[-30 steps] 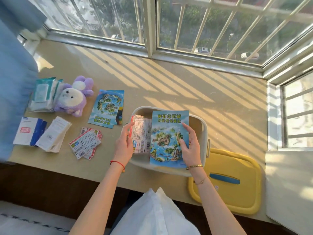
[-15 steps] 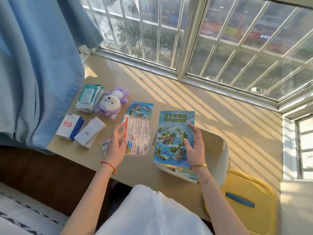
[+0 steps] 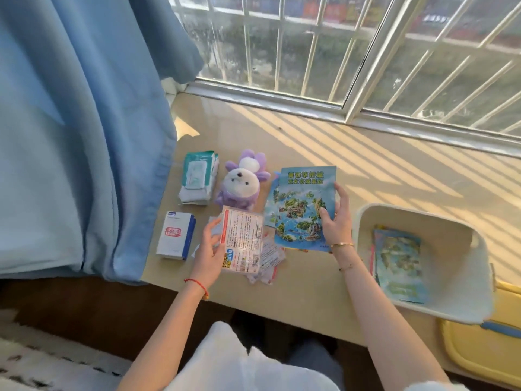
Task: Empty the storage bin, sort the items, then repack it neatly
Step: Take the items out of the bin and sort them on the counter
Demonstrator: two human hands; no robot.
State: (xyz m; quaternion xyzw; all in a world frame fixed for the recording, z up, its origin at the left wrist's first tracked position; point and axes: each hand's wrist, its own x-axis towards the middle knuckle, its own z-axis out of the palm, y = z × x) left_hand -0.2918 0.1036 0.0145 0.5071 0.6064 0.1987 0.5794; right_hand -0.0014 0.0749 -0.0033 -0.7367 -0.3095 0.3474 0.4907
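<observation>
Left hand (image 3: 209,256) gripping a clear-wrapped printed packet (image 3: 243,241) above scattered cards, right hand (image 3: 336,222) pinching a blue illustrated map booklet (image 3: 303,208) beside the purple-and-white plush toy (image 3: 243,183), cream plastic storage bin (image 3: 462,311) holding another brochure at right.

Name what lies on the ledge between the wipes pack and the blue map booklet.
A purple plush toy sits between the wipes pack and map booklet, head view.
</observation>
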